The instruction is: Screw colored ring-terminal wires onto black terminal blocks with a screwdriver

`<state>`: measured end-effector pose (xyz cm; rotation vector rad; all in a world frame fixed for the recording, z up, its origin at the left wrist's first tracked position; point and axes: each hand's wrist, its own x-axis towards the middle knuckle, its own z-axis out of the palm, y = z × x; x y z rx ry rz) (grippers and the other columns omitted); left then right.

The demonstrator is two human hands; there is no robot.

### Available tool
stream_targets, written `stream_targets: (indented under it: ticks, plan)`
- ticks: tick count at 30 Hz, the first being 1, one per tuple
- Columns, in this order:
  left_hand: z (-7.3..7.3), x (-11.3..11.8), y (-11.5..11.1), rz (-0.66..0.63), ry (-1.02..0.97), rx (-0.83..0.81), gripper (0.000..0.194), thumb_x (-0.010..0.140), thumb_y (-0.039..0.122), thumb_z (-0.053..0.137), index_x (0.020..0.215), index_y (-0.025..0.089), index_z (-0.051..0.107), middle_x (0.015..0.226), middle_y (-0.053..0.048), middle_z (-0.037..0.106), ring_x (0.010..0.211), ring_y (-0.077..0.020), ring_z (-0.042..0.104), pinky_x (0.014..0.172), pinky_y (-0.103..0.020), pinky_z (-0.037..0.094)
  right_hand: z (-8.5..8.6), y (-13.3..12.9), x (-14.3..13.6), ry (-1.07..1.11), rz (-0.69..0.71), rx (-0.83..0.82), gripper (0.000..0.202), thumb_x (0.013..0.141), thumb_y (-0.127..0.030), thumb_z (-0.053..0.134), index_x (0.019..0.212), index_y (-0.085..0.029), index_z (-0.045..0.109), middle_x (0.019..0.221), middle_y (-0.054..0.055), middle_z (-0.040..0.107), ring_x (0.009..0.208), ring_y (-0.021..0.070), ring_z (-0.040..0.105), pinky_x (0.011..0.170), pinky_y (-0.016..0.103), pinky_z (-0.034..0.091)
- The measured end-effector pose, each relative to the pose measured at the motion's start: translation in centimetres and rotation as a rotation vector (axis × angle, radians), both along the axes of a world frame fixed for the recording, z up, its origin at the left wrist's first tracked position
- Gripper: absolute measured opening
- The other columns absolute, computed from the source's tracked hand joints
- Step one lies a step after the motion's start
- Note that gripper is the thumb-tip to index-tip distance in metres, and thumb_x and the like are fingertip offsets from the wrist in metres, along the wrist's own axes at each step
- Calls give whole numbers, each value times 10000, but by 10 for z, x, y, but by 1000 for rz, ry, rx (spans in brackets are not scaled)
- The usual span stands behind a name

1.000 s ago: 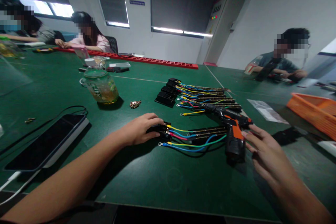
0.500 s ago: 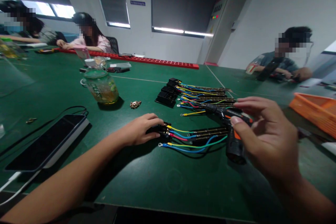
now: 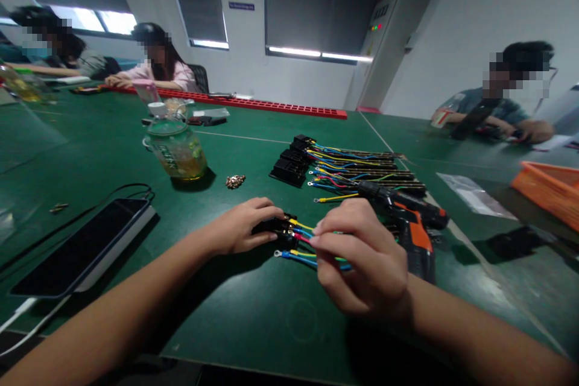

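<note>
My left hand [image 3: 244, 223] grips a black plastic socket [image 3: 266, 224] between thumb and fingers, holding it against the green table. Yellow, blue and red wires are attached along its right side. My right hand [image 3: 362, 259] is closed in a pinch at the red wire [image 3: 300, 237], just right of the socket; it hides much of the wire bundle. A loose blue wire with a ring terminal [image 3: 277, 254] lies nearest me. Behind my right hand, a black and orange cordless screwdriver [image 3: 418, 232] lies on the table, untouched.
Several wired black sockets [image 3: 289, 166] lie in a row beyond my hands. A small pile of brass screws [image 3: 235, 181] sits left of them. Further left are a drink jar [image 3: 176, 151] and a phone [image 3: 85, 241]. An orange basket [image 3: 547, 193] stands right. Several people sit around the table.
My right hand has let go of the screwdriver, which now lies on the table, and has moved left to the wires at the socket. My left hand stays on the socket.
</note>
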<state>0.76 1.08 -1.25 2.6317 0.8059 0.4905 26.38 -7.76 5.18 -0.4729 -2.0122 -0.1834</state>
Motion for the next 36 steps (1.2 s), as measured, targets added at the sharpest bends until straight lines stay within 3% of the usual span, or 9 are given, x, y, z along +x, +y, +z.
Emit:
stream_targets:
  ticks: [7, 12, 24, 30, 33, 36]
  plan:
    - [-1, -1, 2, -21, -11, 16, 365, 993, 361, 604, 1327, 215, 591, 1229, -115, 605, 1107, -265, 598, 983, -427, 520, -31, -4, -19, -74, 150, 37, 102, 814, -123, 566, 884, -163, 629, 826, 53, 698, 737, 171, 629, 679, 370, 487]
    - [0, 0, 1, -33, -25, 17, 352, 992, 354, 597, 1311, 207, 594, 1207, -114, 607, 1083, -261, 605, 960, -413, 526, -53, -4, -23, -171, 279, 30, 129, 876, -180, 523, 808, -161, 631, 809, 60, 694, 712, 164, 619, 604, 335, 460]
    - [-4, -2, 4, -36, -47, -3, 361, 984, 359, 612, 1318, 225, 588, 1214, -105, 591, 1084, -256, 595, 961, -413, 515, -78, -12, -19, -373, 268, -68, 216, 922, -225, 503, 732, -175, 595, 686, 20, 557, 650, 160, 489, 574, 318, 367]
    - [-2, -1, 3, -16, -40, -42, 360, 969, 353, 627, 1304, 223, 600, 1207, -99, 595, 1086, -257, 594, 962, -417, 512, -99, -27, -23, -445, 72, -104, 146, 871, -279, 601, 754, -205, 553, 668, 7, 542, 619, 173, 450, 555, 350, 272]
    - [-1, 0, 3, -8, -31, -57, 352, 966, 356, 629, 1291, 223, 609, 1205, -98, 598, 1091, -260, 593, 966, -423, 509, -98, -31, -22, -543, -89, -136, 121, 849, -300, 647, 837, -201, 578, 733, 25, 580, 638, 196, 483, 552, 363, 234]
    - [0, 1, 2, 0, -25, -68, 356, 966, 356, 631, 1296, 222, 608, 1199, -98, 602, 1087, -259, 595, 966, -423, 510, -95, -31, -21, -622, -226, -156, 225, 846, -372, 707, 935, -194, 602, 796, 33, 608, 683, 222, 530, 563, 371, 260]
